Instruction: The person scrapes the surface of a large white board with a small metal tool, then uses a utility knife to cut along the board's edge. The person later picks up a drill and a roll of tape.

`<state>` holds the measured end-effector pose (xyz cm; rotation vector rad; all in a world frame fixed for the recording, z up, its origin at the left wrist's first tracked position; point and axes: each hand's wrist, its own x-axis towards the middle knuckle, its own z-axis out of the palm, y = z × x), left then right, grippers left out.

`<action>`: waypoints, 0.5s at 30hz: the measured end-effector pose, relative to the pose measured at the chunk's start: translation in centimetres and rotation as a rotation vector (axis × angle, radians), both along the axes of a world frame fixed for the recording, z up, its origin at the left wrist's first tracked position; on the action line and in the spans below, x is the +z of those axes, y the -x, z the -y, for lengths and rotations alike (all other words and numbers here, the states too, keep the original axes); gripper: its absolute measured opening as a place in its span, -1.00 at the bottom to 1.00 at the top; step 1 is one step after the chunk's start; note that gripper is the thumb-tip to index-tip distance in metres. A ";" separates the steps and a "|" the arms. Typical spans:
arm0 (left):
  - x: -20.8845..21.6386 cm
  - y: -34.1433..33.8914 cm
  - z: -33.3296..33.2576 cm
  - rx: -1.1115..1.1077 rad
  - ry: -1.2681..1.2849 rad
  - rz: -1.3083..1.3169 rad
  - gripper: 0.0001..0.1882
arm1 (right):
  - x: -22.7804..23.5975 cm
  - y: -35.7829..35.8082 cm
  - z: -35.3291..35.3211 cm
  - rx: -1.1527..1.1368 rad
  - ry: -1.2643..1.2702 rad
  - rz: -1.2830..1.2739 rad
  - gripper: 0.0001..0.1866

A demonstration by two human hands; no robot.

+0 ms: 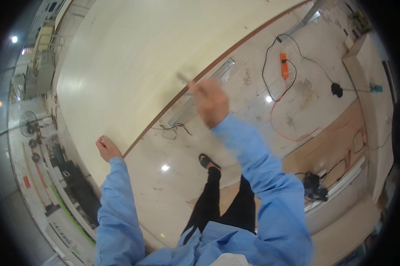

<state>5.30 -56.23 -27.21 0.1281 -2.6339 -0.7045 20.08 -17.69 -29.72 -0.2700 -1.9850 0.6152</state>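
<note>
Here, the blurred tool [182,77] points forward-left, long axis diagonal.

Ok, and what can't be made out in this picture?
In the head view:
Thin grey object in the right hand: blurred by motion, kind unclear.
Inside of the left hand: hidden by its curled fingers.
Large brown-edged cream panel: far end cut off at the picture's top.
Right foot: hidden by the blue right sleeve.

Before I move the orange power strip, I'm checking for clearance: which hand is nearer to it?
Right. The right hand is by the brown-edged pale board, left of the orange power strip in view; the left hand is farther left, at the board's corner.
</note>
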 end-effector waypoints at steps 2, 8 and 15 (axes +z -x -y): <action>0.1 -0.1 -0.4 0.057 0.034 0.055 -0.68 | -0.1 -0.4 1.3 0.082 0.040 0.142 -0.86; -0.4 -0.2 -0.7 0.047 -0.023 -0.011 -0.70 | 1.2 -0.4 -6.6 -0.206 -0.130 0.348 -0.85; -0.6 -0.2 -0.3 0.064 -0.046 0.067 -0.72 | 2.3 0.4 7.3 0.203 -0.007 0.352 -0.79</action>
